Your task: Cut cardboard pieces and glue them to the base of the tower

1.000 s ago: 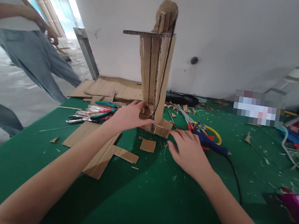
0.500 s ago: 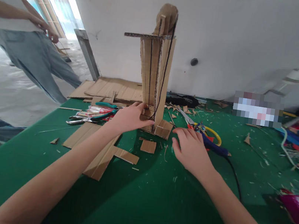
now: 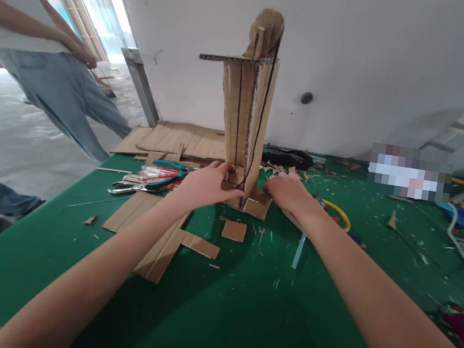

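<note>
Your cardboard tower (image 3: 246,124) already stands upright on the green tabletop (image 3: 237,314) with its crosspiece and black strings on, and your left hand (image 3: 204,184) and right hand (image 3: 284,192) press loosely around its base flaps (probably seating them), neither fist closed.

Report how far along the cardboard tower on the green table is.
Built: the cardboard tower stands upright, with a flat ledge and rounded cap on top and a black cord down its front. In hand: the left hand and right hand press at its base, either side. Left, probably: fixing the base flap; offcuts, pliers and a glue stick lie loose nearby.
</note>
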Available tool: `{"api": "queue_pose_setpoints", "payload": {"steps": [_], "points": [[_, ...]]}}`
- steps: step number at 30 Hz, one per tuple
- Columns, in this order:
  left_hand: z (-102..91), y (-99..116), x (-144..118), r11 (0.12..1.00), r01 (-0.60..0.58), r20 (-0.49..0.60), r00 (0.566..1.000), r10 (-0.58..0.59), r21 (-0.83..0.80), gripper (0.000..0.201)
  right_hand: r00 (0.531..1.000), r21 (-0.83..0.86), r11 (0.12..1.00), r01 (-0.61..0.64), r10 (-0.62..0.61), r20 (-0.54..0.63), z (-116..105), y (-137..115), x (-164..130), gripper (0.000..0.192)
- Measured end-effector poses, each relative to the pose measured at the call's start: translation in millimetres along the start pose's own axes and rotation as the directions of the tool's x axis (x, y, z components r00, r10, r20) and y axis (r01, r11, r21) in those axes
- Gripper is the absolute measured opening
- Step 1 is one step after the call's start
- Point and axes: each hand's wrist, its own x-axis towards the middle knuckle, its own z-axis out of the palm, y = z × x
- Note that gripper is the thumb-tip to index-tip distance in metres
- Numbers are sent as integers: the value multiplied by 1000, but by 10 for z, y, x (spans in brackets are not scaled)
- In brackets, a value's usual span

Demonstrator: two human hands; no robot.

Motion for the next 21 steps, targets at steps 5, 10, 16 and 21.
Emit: {"api": "queue_pose_setpoints", "payload": {"steps": [5, 10, 16, 21], "points": [[-13, 3, -14, 1000, -11, 12, 1000, 11, 6, 61, 999, 51, 999, -19, 21, -27, 67, 8, -4, 27], [-36, 12, -27, 999, -23, 36, 999, 21, 47, 62, 992, 198, 978, -67, 87, -95, -20, 39, -68, 21], [-118, -24, -31, 996, -44, 107, 994, 36, 73, 73, 972, 586, 810, -10, 146, -186, -200, -104, -234, 14], [-410, 3, -132, 982, -24, 106, 994, 4, 188, 56, 969, 760, 643, 95, 114, -218, -200, -253, -334, 10]]}}
